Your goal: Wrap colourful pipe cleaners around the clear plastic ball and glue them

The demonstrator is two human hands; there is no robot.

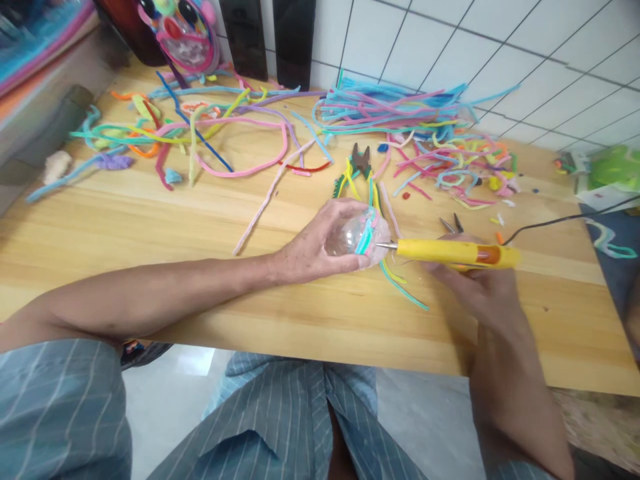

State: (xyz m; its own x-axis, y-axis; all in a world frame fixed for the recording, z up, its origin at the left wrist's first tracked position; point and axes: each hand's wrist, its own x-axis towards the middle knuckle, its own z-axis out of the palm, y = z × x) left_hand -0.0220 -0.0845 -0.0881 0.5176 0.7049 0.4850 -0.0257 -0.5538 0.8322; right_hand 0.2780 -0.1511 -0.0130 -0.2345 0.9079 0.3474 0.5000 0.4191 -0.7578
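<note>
My left hand (315,250) is wrapped round a clear, rounded plastic container (345,237), tilted on its side above the table. Turquoise and pink pipe cleaners circle its right part, and yellow and turquoise ends (407,290) trail below it. In my right hand (470,280) is a yellow hot glue gun (440,251), its metal nozzle pointing left against or very close to the container's pinkish end; contact cannot be told for sure. Just beyond the container lie pliers (361,163) with spread jaws, their handles partly covered by pipe cleaners.
Loose pipe cleaners (240,123) are strewn over the back left. A blue and pink bundle (390,107) lies along the tiled wall, with short scraps (465,167) in front. A black cord (565,219) runs off right. A decorated clear container (187,50) stands at the back left.
</note>
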